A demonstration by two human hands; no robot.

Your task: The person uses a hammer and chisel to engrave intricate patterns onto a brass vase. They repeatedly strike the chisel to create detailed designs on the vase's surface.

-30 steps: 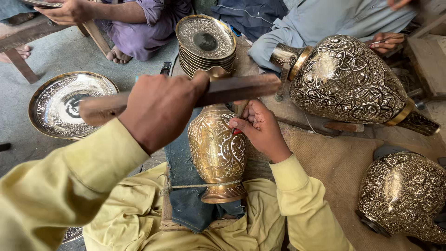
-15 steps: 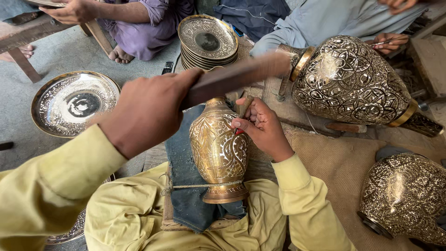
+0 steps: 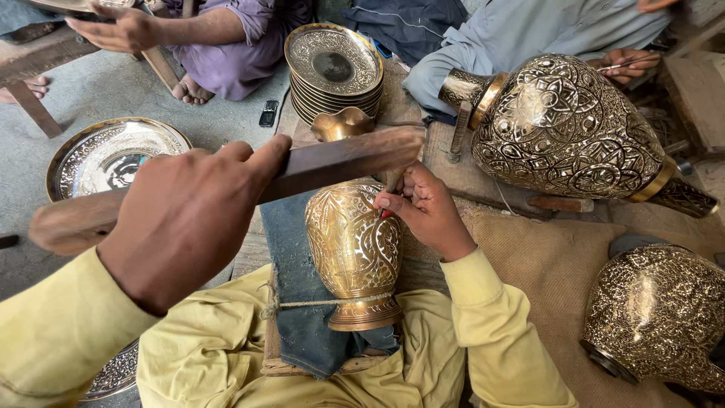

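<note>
A small engraved brass vase (image 3: 353,249) lies on a blue cloth (image 3: 298,302) across my lap, tied down with a string. My left hand (image 3: 189,219) grips a flat wooden mallet (image 3: 340,157) raised over the vase. My right hand (image 3: 427,210) holds a thin chisel (image 3: 393,181) with its tip against the vase's shoulder. The mallet's far end is right above the chisel's top.
A large engraved brass vase (image 3: 566,128) lies on its side at the right, another (image 3: 657,317) at the lower right. A stack of brass plates (image 3: 334,64) stands ahead and a round tray (image 3: 113,155) lies at the left. Other people sit across from me.
The mallet in my left hand rose at its far end, then came down onto the chisel's top. My right hand and the vase stayed put.
</note>
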